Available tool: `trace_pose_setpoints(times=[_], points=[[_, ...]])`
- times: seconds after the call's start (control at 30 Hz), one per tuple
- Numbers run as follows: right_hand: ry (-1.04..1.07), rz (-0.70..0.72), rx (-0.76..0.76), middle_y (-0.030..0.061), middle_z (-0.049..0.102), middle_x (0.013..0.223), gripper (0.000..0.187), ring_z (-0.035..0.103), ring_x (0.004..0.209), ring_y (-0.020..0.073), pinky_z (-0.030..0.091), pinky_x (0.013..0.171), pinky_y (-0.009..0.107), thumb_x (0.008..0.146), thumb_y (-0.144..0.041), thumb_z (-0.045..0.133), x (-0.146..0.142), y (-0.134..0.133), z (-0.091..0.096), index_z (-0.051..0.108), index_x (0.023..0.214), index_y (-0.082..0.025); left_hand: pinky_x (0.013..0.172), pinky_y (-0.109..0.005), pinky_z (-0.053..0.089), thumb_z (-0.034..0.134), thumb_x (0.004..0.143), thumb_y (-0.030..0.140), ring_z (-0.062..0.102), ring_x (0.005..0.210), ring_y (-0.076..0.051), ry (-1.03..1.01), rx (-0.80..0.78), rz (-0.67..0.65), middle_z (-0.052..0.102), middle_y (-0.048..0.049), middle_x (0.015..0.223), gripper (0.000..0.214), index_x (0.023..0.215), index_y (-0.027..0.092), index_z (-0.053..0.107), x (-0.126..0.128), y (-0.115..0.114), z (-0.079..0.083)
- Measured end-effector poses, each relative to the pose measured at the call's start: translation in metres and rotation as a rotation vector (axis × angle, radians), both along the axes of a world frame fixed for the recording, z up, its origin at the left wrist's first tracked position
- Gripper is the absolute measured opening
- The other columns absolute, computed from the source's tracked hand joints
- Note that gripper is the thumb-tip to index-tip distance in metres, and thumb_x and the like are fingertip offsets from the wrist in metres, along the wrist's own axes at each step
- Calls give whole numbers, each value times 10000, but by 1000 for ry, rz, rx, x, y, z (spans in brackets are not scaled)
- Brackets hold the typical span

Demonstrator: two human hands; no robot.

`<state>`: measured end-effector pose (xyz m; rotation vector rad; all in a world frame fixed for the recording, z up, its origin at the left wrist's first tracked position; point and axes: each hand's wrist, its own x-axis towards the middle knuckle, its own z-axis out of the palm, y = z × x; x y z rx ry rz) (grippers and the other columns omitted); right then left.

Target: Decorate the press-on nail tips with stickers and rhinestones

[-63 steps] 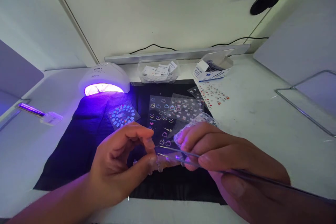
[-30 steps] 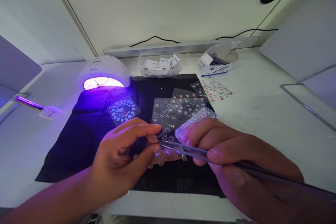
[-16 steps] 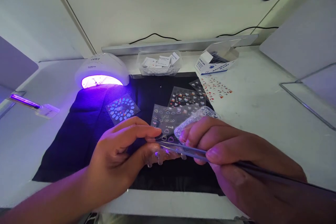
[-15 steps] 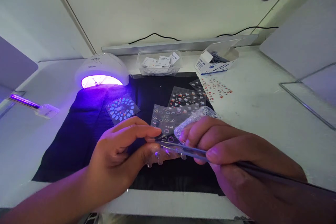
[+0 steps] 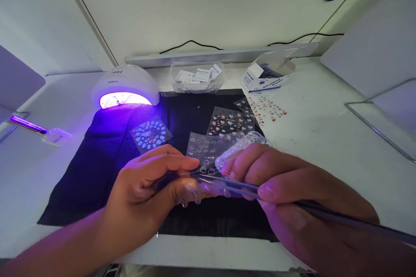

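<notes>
My right hand (image 5: 292, 194) is closed on a pair of long, slim metal tweezers (image 5: 242, 187), held at a slant with the points toward the left. Those points lie close beside the thumb tip of my left hand (image 5: 156, 186), whose thumb and index finger are pinched together. Several clear false nails (image 5: 196, 197) show just below that thumb, on a pinkish strip partly hidden by both hands. Behind my right fingers lies a clear case of glittery bits (image 5: 232, 151). A transparent sticker sheet (image 5: 201, 145) with small outlined faces lies beyond my left fingertips.
A white nail lamp (image 5: 128, 80) glows purple at the back left of the black cloth (image 5: 84, 173). More sticker sheets (image 5: 151, 134) lie around. At the back stand a clear tub (image 5: 173, 82) of alcohol pad packets and an open alcohol pad box (image 5: 260, 84). A lit wand (image 5: 29, 124) is at left.
The tweezers' two prongs have spread apart, where they were nearly together before. Both hands have stayed in almost the same place.
</notes>
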<state>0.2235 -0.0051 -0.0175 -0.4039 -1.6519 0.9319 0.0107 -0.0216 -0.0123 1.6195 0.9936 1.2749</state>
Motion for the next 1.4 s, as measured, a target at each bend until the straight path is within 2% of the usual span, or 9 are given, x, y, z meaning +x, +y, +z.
trace_pose_setpoints(times=[0.33,0.57,0.97,1.13,1.4], points=[[-31,-15,-14,31,592,707,253,631,730,216,599,712,462,842,-82,544,1,1,2,716,955,-230,559,-159,538,751,833,120,637,616,-86,30,27,-6,686,18,748,230,1007,267,787,-2,0,0],[-63,-27,-17,46,617,744,217,640,744,218,604,725,460,873,-110,543,0,-2,3,708,951,-228,559,-187,540,742,839,116,643,626,-105,44,43,-15,693,5,755,221,1007,254,782,-2,0,1],[44,77,-44,29,588,742,225,618,756,207,581,730,447,907,-168,540,-1,4,1,720,1028,-230,555,-166,513,751,848,168,617,611,-81,73,61,6,663,31,743,200,1013,278,773,-4,-2,0],[23,65,-46,18,595,746,260,628,763,197,588,757,434,887,-120,537,-2,2,4,711,1039,-240,567,-213,529,746,857,187,633,650,-117,85,110,17,682,21,767,228,1047,312,762,-4,-4,-2],[-24,15,-72,35,618,770,218,657,757,216,617,749,457,862,-101,579,5,-6,7,711,970,-236,571,-191,544,741,863,165,662,682,-117,138,215,20,703,3,807,188,1029,253,739,-5,-6,-1]])
